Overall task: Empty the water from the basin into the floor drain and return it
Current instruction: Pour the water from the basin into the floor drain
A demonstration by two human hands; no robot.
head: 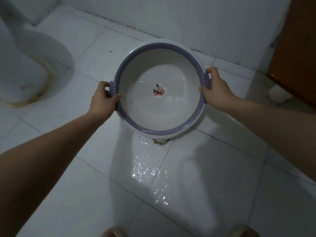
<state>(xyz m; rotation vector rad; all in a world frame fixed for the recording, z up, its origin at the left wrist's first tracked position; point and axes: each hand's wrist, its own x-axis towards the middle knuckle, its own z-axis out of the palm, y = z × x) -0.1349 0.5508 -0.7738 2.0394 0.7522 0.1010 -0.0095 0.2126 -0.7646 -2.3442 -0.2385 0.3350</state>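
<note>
A round white basin [171, 69] with a purple rim and a leaf picture on its bottom is held above the floor, tipped toward me. A little water lies in its near side. My left hand [102, 101] grips the ribbed purple handle on the left, and my right hand [216, 88] grips the one on the right. The floor drain [159, 141] shows just below the basin's near edge, mostly hidden by it. Wet, glinting tiles [150, 170] spread from the drain toward me.
A white toilet base [25, 65] stands at the left. A tiled wall [205, 23] runs behind the basin. A brown wooden door or cabinet [294, 57] is at the right, with a small white object [278, 94] at its foot. My feet [112, 232] show at the bottom edge.
</note>
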